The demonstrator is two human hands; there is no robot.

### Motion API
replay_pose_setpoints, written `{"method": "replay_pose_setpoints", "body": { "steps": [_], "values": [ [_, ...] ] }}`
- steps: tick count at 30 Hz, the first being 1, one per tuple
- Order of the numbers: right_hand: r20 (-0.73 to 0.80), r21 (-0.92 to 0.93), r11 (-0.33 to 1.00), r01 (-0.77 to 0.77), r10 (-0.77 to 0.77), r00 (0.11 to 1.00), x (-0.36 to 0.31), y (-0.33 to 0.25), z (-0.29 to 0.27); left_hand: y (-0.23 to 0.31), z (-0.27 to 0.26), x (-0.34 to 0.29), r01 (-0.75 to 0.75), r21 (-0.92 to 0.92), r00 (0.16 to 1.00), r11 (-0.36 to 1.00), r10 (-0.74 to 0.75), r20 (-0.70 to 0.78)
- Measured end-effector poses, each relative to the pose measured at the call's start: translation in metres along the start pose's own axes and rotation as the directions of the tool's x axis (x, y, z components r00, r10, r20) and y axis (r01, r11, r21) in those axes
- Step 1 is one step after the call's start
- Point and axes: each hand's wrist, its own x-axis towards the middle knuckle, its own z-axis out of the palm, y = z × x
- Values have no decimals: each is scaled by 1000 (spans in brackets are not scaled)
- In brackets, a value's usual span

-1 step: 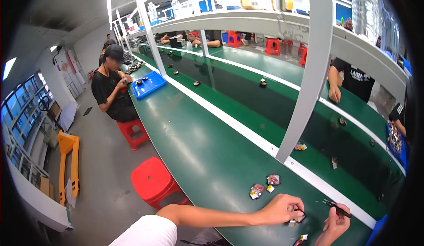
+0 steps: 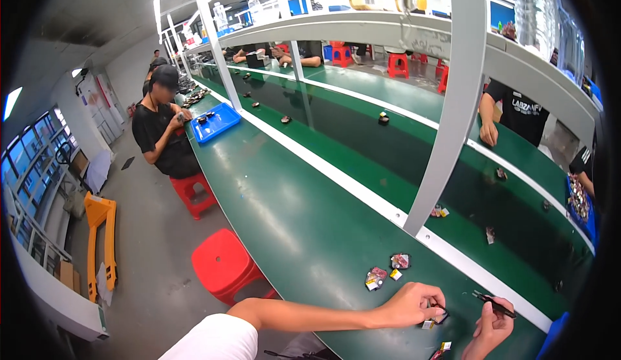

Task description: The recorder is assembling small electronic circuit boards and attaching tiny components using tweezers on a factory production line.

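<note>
My left hand is closed on a small black-rimmed electronic part at the green bench top, fingers and thumb pinching it. A yellow-and-white tab shows just below the fingers. In my right hand is a pair of black tweezers, their tips apart and pointing up to the left, clear of the part. Beyond my left hand lie two similar parts and a small yellow-and-white piece. Another part sits near the lower edge between my hands.
Past a white rail runs a dark belt carrying scattered parts. A grey post rises from the rail to a shelf with bottles. A co-worker sits far left by a blue tray. A red stool stands beside the bench.
</note>
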Motion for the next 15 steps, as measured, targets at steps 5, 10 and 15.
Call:
{"method": "replay_pose_setpoints", "body": {
  "steps": [5,10,15],
  "values": [
    [26,-74,989,124,-123,992,-5,-1,-1,5,-2,-1,181,-197,981,964,-164,104],
    [59,-56,977,208,-205,977,-7,3,-8,13,0,-1,276,-233,958,932,-248,141],
    [113,-39,987,154,-148,982,-8,7,-16,11,3,1,270,-317,959,909,-225,171]
  ]
}}
